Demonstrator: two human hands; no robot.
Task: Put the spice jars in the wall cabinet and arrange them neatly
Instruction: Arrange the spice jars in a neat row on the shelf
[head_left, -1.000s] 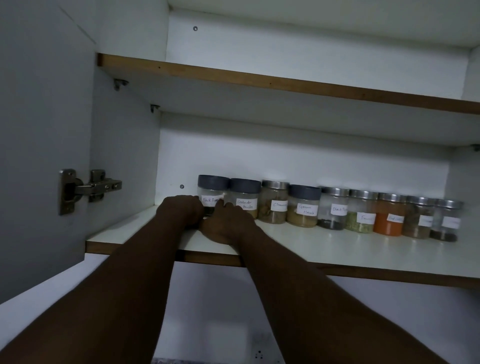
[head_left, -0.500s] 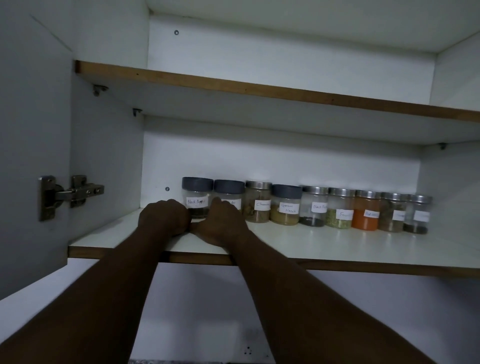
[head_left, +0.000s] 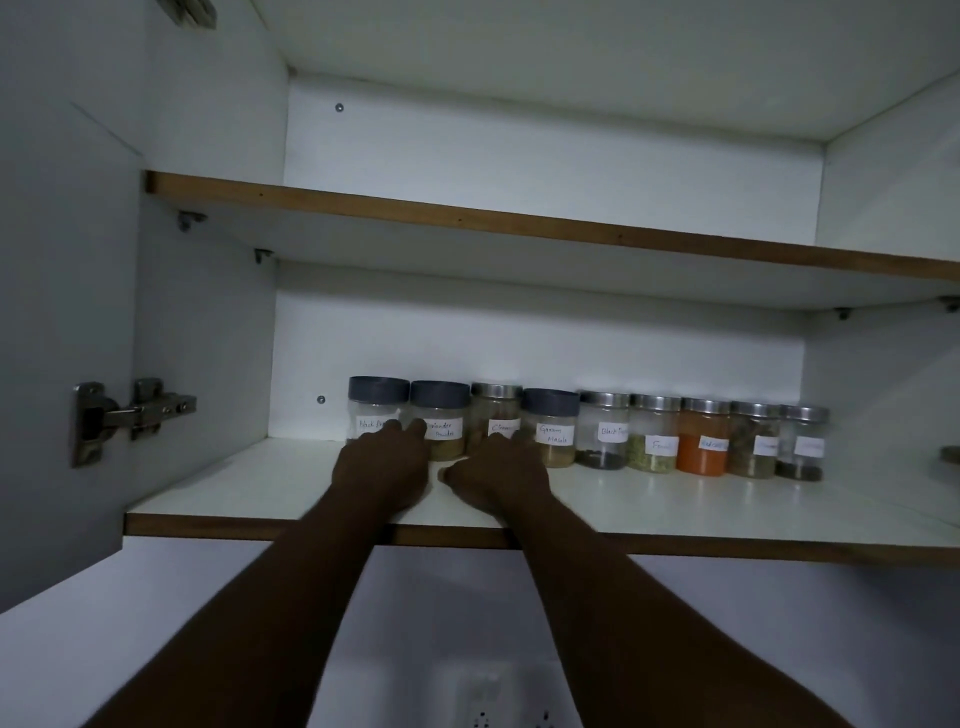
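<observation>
Several labelled spice jars stand in one row at the back of the lower cabinet shelf (head_left: 701, 512). From the left they are a grey-lidded black pepper jar (head_left: 377, 397), a coriander powder jar (head_left: 441, 410), a steel-lidded jar (head_left: 496, 408), a garam masala jar (head_left: 553, 423), then steel-lidded jars including an orange one (head_left: 704, 449). My left hand (head_left: 382, 470) rests on the shelf, its fingertips against the fronts of the black pepper and coriander jars. My right hand (head_left: 498, 475) lies beside it, fingertips at the third jar and the garam masala jar. Neither hand grips a jar.
The upper shelf (head_left: 467, 218) holds nothing that I can see. The open cabinet door (head_left: 52, 312) and its metal hinge (head_left: 132, 410) are at the left. A round object (head_left: 950, 454) peeks in at the shelf's right edge. A wall socket (head_left: 509, 696) sits below.
My right hand has shifted right, from the coriander jar to the third and fourth jars. My left hand's fingers have stretched out toward the first two jars. The view has tilted up slightly.
</observation>
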